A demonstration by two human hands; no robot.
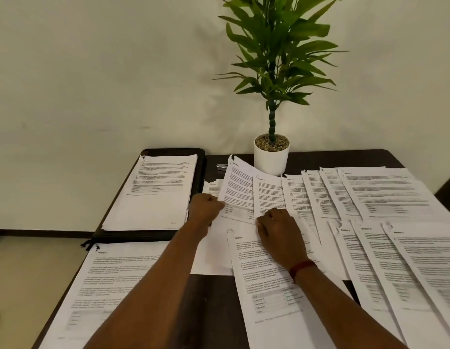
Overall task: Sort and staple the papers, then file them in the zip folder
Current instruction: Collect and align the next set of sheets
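Printed white sheets cover the dark table. My left hand pinches the left edge of a raised, curling sheet near the table's middle. Just to its right, my right hand lies with curled fingers on the overlapping sheets, at the lower edge of a second sheet; whether it grips that sheet is unclear. An open black zip folder at the back left carries a stack of papers. A small silver stapler peeks out behind the raised sheet.
A potted plant in a white pot stands at the back centre against the wall. Fanned sheets fill the right side, and another stack lies at the front left. The table's left edge drops to the floor.
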